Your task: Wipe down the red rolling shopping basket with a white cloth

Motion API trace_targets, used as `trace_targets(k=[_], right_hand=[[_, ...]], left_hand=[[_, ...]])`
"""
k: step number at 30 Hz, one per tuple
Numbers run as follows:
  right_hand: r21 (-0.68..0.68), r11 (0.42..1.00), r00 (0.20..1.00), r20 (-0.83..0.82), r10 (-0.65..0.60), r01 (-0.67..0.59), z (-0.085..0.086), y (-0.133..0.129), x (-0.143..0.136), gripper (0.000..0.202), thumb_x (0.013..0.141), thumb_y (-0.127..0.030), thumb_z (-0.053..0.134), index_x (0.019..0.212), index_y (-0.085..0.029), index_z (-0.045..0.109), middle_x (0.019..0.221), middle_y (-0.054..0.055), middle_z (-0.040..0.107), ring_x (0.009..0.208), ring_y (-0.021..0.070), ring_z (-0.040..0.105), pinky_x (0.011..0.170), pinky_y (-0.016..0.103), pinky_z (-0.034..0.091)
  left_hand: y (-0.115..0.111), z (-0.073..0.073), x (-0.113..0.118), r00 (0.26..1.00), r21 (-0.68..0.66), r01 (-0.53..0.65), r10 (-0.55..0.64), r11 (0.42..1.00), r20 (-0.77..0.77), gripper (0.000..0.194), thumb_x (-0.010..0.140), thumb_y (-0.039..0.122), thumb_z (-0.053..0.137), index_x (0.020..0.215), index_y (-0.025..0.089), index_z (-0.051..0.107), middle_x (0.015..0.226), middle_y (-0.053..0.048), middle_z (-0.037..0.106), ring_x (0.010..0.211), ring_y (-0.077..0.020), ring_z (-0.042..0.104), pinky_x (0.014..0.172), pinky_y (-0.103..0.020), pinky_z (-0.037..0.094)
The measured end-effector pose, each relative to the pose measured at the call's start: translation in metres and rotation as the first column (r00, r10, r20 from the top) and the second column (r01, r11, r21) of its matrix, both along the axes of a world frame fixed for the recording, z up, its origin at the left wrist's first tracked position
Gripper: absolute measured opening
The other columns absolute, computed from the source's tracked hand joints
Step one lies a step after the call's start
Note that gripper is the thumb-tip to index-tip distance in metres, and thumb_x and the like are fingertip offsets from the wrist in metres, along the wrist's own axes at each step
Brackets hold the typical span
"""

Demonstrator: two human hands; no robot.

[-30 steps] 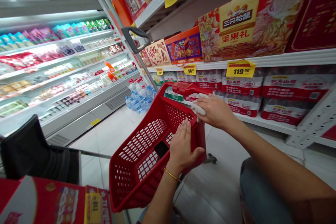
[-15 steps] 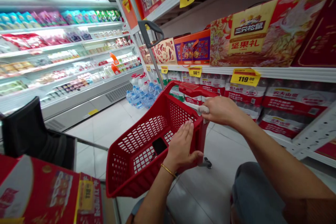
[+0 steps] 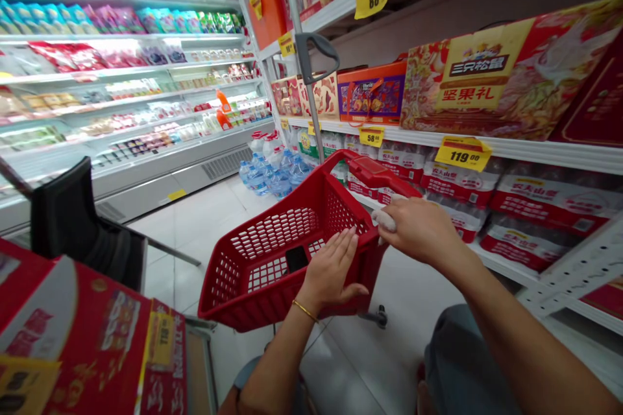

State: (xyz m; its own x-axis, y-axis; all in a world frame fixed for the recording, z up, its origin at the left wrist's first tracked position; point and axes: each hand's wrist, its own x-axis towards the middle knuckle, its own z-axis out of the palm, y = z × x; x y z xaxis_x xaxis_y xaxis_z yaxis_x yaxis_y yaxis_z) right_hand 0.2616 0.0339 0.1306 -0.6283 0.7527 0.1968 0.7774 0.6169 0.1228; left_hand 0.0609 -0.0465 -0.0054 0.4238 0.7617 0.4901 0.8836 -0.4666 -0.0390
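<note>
A red shopping basket cart stands tilted in front of me, with a black phone-like object lying inside it. My left hand rests flat on the near rim, its fingers stretched out and a gold bangle on the wrist. At the right corner of the basket, below the red handle, my right hand is closed on a crumpled white cloth, which touches the rim.
Shelves with gift boxes and packed water bottles line the right. Bottled water stands on the floor ahead. A chilled display runs along the left, behind a black chair. Red boxes fill the lower left.
The view has shifted slightly, so the shelves and chair appear further right. My right hand and the cloth sit a little lower in view. My left hand still lies on the rim.
</note>
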Motion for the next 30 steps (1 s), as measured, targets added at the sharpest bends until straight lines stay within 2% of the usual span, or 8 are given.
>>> trace_targets(k=[5,11,16,18,22,25,30], right_hand=[[0.056,0.998,0.999,-0.04,0.023,-0.021,-0.009,-0.019,-0.006,0.027,0.09,-0.039,0.052,0.097,-0.021,0.072,0.1,0.012,0.071,0.093,0.0289,0.065,0.076,0.035,0.044],[0.162,0.987,0.993,-0.112,0.032,-0.013,-0.023,-0.041,-0.018,0.03,0.09,-0.04,0.052,0.095,-0.017,0.071,0.097,0.016,0.071,0.087,0.0299,0.063,0.076,0.038,0.043],[0.264,0.965,0.98,-0.189,0.06,-0.008,-0.029,-0.061,-0.028,0.024,0.088,-0.034,0.054,0.091,-0.017,0.071,0.091,0.014,0.071,0.085,0.0288,0.06,0.078,0.04,0.043],[0.306,0.952,0.972,-0.222,0.073,-0.002,-0.033,-0.067,-0.031,0.022,0.087,-0.034,0.057,0.092,-0.017,0.071,0.09,0.014,0.07,0.085,0.0289,0.059,0.079,0.041,0.043],[0.362,0.932,0.955,-0.272,0.12,-0.014,-0.045,-0.074,-0.035,0.025,0.085,-0.032,0.06,0.1,-0.016,0.07,0.096,0.014,0.07,0.093,0.0324,0.058,0.087,0.046,0.045],[0.424,0.905,0.933,-0.309,0.186,-0.04,-0.059,-0.073,-0.035,0.03,0.085,-0.028,0.059,0.111,-0.015,0.068,0.109,0.014,0.069,0.106,0.0356,0.055,0.096,0.049,0.044],[0.548,0.831,0.869,-0.359,0.339,-0.098,-0.082,-0.064,-0.027,0.035,0.09,-0.029,0.053,0.118,-0.012,0.065,0.118,0.016,0.066,0.117,0.0386,0.051,0.102,0.055,0.041]], left_hand=[[-0.009,0.003,-0.012,1.0,0.053,0.02,-0.019,0.998,-0.014,0.096,0.09,0.077,0.02,0.153,0.005,0.022,0.153,-0.021,0.038,0.145,-0.0286,0.032,0.118,-0.044,0.03],[-0.02,0.007,-0.022,0.999,0.1,-0.008,0.005,0.995,0.033,0.093,0.09,0.077,0.015,0.152,0.008,0.028,0.151,-0.019,0.042,0.145,-0.0276,0.033,0.12,-0.047,0.023],[-0.03,0.012,0.001,0.965,0.215,-0.132,0.075,0.968,0.251,0.095,0.089,0.075,0.002,0.154,0.008,0.021,0.153,-0.02,0.038,0.147,-0.031,0.027,0.12,-0.054,0.022],[-0.031,0.014,0.016,0.937,0.213,-0.166,0.086,0.963,0.339,0.094,0.089,0.072,-0.004,0.156,0.008,0.015,0.157,-0.019,0.03,0.149,-0.0301,0.021,0.12,-0.052,0.023],[-0.027,0.013,0.039,0.897,0.231,-0.158,0.042,0.96,0.441,0.095,0.089,0.072,-0.006,0.156,0.006,0.004,0.162,-0.02,0.015,0.15,-0.0313,0.013,0.12,-0.053,0.022],[-0.021,0.007,0.041,0.885,0.243,-0.142,0.013,0.96,0.465,0.098,0.087,0.075,-0.006,0.156,0.005,0.001,0.16,-0.022,0.018,0.15,-0.0306,0.016,0.119,-0.052,0.024],[-0.018,0.002,0.034,0.904,0.201,-0.101,0.005,0.974,0.428,0.101,0.087,0.077,-0.002,0.155,0.003,0.011,0.155,-0.024,0.032,0.148,-0.0295,0.026,0.117,-0.05,0.031]])
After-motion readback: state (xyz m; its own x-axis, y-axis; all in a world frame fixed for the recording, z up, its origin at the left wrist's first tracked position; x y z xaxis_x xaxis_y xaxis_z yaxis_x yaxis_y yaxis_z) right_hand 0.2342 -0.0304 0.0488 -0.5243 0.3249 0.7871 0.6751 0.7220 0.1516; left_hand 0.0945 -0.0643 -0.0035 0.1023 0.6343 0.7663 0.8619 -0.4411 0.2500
